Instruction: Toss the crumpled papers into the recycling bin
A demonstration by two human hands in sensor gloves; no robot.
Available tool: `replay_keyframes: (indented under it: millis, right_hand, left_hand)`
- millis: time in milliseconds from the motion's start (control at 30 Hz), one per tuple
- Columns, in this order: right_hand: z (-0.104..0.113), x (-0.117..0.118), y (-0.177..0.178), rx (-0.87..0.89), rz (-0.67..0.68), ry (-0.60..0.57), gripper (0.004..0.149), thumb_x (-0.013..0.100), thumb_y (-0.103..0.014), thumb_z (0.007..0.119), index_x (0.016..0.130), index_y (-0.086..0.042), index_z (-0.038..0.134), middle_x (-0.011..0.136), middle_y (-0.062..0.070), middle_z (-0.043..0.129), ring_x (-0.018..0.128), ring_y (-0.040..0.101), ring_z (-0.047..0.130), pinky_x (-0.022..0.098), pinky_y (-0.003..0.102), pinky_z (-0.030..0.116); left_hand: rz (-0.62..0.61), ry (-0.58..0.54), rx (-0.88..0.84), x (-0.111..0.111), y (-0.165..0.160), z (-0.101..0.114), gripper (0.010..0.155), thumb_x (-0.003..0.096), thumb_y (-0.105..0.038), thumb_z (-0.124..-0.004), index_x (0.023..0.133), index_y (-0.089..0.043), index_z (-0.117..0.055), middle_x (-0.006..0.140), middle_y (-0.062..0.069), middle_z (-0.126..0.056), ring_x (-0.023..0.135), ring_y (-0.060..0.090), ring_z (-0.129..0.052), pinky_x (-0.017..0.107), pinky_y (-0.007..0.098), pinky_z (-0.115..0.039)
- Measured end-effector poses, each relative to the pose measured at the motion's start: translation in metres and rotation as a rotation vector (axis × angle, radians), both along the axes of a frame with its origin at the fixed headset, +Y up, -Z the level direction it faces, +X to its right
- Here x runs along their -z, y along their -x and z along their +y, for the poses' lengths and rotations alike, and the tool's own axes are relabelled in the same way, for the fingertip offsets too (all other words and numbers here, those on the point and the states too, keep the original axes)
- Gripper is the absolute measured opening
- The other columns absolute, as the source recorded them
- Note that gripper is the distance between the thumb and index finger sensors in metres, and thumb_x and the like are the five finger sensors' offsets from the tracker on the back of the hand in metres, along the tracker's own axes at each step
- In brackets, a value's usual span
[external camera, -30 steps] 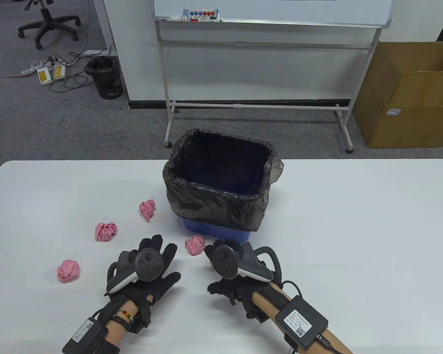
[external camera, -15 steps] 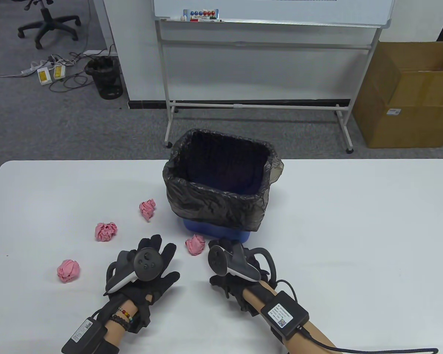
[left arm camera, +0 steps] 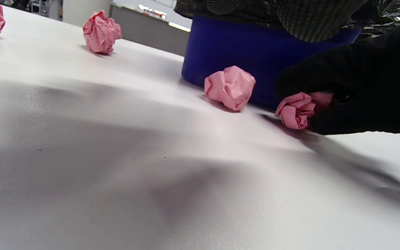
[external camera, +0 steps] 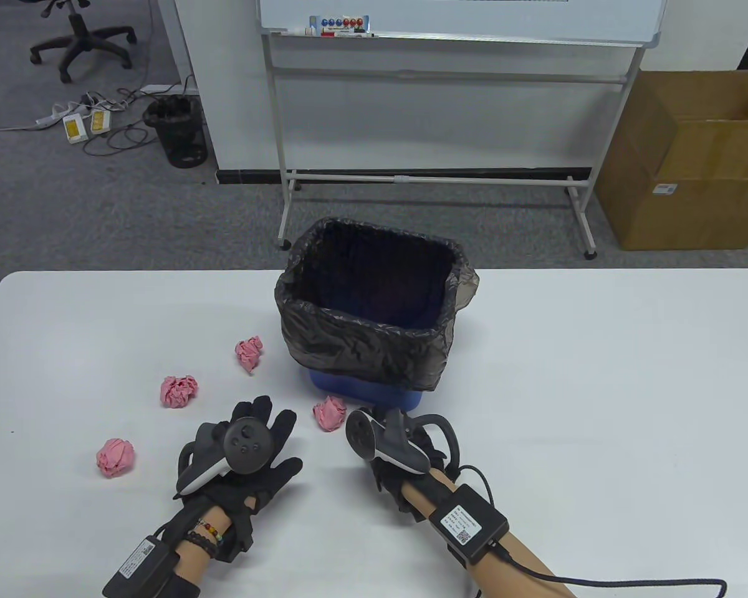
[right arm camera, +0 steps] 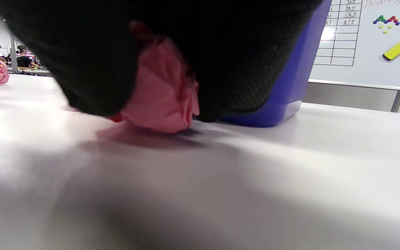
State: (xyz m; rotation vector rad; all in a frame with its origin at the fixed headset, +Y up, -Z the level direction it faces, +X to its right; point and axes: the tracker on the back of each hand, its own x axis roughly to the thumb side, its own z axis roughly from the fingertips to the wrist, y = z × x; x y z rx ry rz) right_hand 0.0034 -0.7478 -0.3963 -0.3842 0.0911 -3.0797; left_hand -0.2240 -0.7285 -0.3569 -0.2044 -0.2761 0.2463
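Beside the blue bin (external camera: pixel 368 391), the right hand (left arm camera: pixel 356 83) pinches a pink paper ball (left arm camera: pixel 295 110) on the counter (external camera: pixel 598 374), presumably for lifting, while the left hand (external camera: pixel 249 451) rests flat, fingers spread, holding nothing

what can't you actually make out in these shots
- Table view: the paper ball gripped by the right hand is hidden under the hand and its tracker; it shows only in the wrist views.
- Table view: the bottom of the bin is lost in the dark liner, so any paper inside cannot be told.
- Right wrist view: the glove fills the top, hiding most of the bin.
- Left wrist view: the left hand itself is not shown.
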Motion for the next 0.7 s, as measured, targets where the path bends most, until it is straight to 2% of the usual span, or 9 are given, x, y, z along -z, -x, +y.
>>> replay_keyframes:
  millis: [133,367,700]
  right_hand:
    - [0.009,-0.003,-0.006,0.06,-0.013,0.037,0.067,0.032,-0.042,0.094,0.095,-0.031,0.075,0.094,0.003,0.088,0.074,0.022,0.105,0.049,0.027,0.093]
    - [0.043,-0.014,-0.021,0.194,-0.016,0.139,0.068,0.032,-0.042,0.095,0.095,-0.027,0.076,0.092,0.006,0.09,0.072,0.024,0.106,0.047,0.027,0.094]
    - [0.08,-0.025,-0.027,0.37,0.004,0.277,0.069,0.032,-0.042,0.096,0.095,-0.025,0.077,0.091,0.008,0.091,0.07,0.024,0.108,0.045,0.027,0.095]
  left_hand:
    - [-0.008,0.004,-0.001,0.0,-0.001,0.0,0.08,0.0481,-0.058,-0.064,0.114,-0.026,-0.033,0.121,0.018,-0.012,0.108,0.048,-0.014,0.071,0.072,-0.025]
    - [-0.013,0.009,0.007,0.0,-0.003,-0.002,0.08,0.0481,-0.058,-0.064,0.114,-0.026,-0.033,0.121,0.018,-0.011,0.108,0.048,-0.013,0.071,0.072,-0.025]
    - [-0.013,0.01,-0.002,0.001,-0.001,-0.002,0.08,0.048,-0.059,-0.064,0.114,-0.025,-0.033,0.121,0.018,-0.011,0.108,0.048,-0.013,0.071,0.072,-0.024]
